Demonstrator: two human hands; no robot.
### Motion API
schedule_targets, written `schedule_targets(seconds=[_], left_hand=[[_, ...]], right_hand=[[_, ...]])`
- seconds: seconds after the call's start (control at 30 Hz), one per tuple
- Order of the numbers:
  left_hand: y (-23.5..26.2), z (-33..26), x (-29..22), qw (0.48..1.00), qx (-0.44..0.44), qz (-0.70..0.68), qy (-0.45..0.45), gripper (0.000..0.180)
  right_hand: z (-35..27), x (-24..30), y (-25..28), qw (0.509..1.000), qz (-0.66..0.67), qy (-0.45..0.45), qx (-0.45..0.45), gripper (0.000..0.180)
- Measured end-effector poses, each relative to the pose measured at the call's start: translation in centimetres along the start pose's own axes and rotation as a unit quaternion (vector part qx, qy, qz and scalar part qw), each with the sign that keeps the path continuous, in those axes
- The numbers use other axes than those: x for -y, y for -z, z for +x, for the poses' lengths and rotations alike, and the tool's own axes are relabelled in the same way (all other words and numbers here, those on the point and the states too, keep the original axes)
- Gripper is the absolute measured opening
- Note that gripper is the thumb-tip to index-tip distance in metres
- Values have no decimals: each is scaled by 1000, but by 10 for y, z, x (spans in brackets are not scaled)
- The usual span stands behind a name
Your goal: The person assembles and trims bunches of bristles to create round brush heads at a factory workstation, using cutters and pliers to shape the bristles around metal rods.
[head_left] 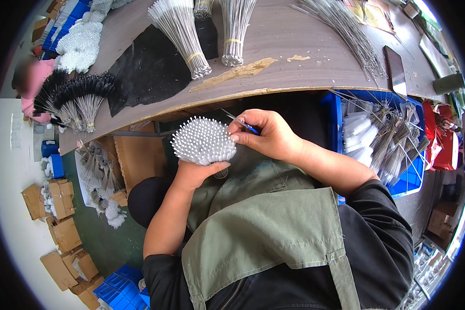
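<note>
— Why's that bundle of white-tipped wire brushes point(204, 140) held over the lap, below the worktop point(294, 57) edge?

— So both hands can get at it. The left hand point(196, 173) is clamped round the stems from beneath, fanning the tips upward; the right hand point(266, 135) pinches a thin blue-handled tool point(241, 123), tweezers perhaps, right beside the tips.

— And the blue bin point(403, 175)?

— Close at the right elbow, holding more brushes.
</note>
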State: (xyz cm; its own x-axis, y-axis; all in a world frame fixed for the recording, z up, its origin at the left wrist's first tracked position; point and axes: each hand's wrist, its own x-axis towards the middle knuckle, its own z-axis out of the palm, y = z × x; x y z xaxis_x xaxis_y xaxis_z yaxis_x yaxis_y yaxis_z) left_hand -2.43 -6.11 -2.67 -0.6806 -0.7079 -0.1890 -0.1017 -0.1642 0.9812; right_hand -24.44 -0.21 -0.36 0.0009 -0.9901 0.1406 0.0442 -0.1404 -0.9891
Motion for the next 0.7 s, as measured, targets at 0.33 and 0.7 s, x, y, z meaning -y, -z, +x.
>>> schedule_targets(seconds=[0.33,0.7], left_hand=[[-4,6,6,998,-6,63,1,59],[6,0,20,982,-48,181,-2,59]], right_hand=[[-2,7,7,983,-164,71,-50,5],[79,137,167,891,-209,116,-387,19]])
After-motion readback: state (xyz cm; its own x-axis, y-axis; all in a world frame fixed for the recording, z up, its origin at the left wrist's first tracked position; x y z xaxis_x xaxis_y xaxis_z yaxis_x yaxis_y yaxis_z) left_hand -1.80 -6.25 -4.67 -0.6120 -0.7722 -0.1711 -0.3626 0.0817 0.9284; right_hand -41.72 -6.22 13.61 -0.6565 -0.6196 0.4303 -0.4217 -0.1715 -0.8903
